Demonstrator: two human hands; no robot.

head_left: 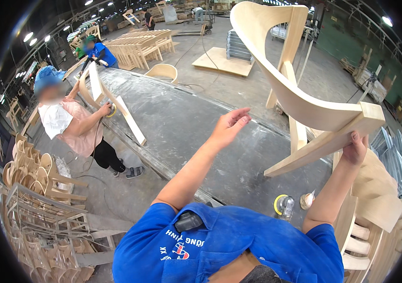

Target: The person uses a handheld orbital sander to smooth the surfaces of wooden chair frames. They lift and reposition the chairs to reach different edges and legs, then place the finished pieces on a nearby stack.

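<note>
A pale wooden chair frame (300,101) with a curved backrest stands on the dark worktable (191,122), to the right. My right hand (355,150) grips its near leg, fingers wrapped behind the wood and thumb on the side. Over the table hangs my left hand (231,126), apart from the frame, its fingers stretched out and holding nothing. A handheld sander (283,206) with a yellow rim lies at the table's near edge, left of my right forearm. Beside it is a small whitish object (307,200) whose kind I cannot make out.
On the left, a person in a pink top (78,122) holds a sander against another chair frame (120,113). Farther back is a person in blue (102,55). Chair parts (45,177) crowd the left floor; stacked curved wood pieces (375,193) stand close at my right.
</note>
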